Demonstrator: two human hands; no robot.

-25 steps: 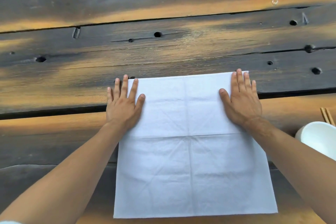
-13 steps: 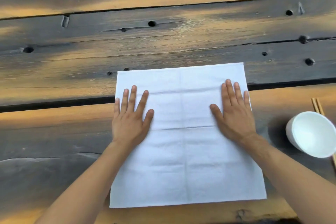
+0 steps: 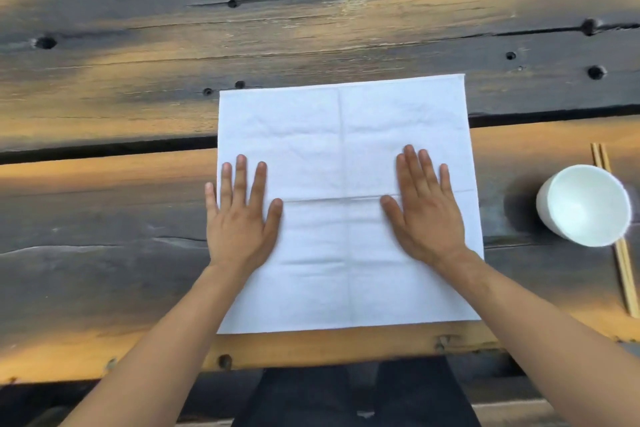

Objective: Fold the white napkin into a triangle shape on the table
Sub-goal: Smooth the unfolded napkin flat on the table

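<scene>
- Both hands have slid back toward the person along the napkin [image 3: 341, 135]; a second ago their fingertips lay at its far edge, and now they sit around the middle crease.
- Left hand [image 3: 239, 215] lies flat, fingers spread and palm down, over the napkin's left edge, with the little finger out on the bare table [image 3: 104, 225]. It grips nothing.
- Right hand [image 3: 427, 210] lies flat too, fingers together, just inside the right edge. It also holds nothing, only pressing down.
- Napkin is fully opened out as a square on the near part of the table, its near edge close to the table's edge, with old crease lines crossing at the middle.
- This looks like smoothing, so no fold has begun; the triangle is yet to be made.
- Next, I judge, one corner must be pinched and carried across to the opposite corner.
- Off to the right, well apart, stand a white cup [image 3: 585, 204] and chopsticks [image 3: 620, 253].
</scene>
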